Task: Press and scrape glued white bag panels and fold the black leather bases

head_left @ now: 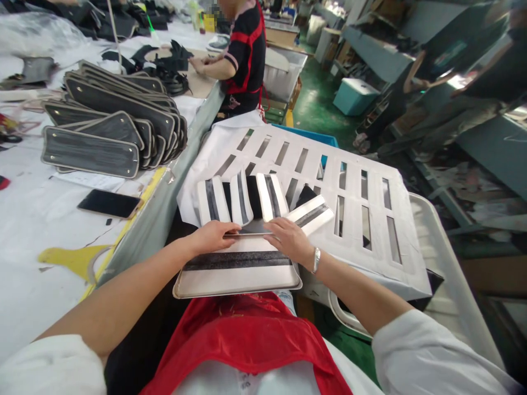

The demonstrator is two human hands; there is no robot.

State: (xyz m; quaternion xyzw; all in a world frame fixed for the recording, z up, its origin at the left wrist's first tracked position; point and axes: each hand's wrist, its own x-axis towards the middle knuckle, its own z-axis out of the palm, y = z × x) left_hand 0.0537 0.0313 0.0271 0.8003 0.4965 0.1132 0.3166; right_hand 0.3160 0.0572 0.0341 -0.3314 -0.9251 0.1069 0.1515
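In front of my body lies a wide white panel with a black stripe [239,277], its corners rounded. Above its far edge, a thin grey edge piece [253,227] spans the gap between my hands. My left hand [216,235] grips that piece at its left end, fingers bent over it. At the right end, my right hand [290,240], with a silver bracelet at the wrist, closes its fingers on the same piece. Smaller white striped pieces [272,197] fan out just beyond, one tilted piece [312,214] lying by my right fingers. Thumbs are mostly hidden.
A white slotted board [349,164] lies beyond my hands, beside a pale plastic bin [448,258]. On the left table are stacked dark grey panels [90,151], a phone [109,203] and a yellow piece [69,260]. A co-worker [247,55] stands at the table's far side.
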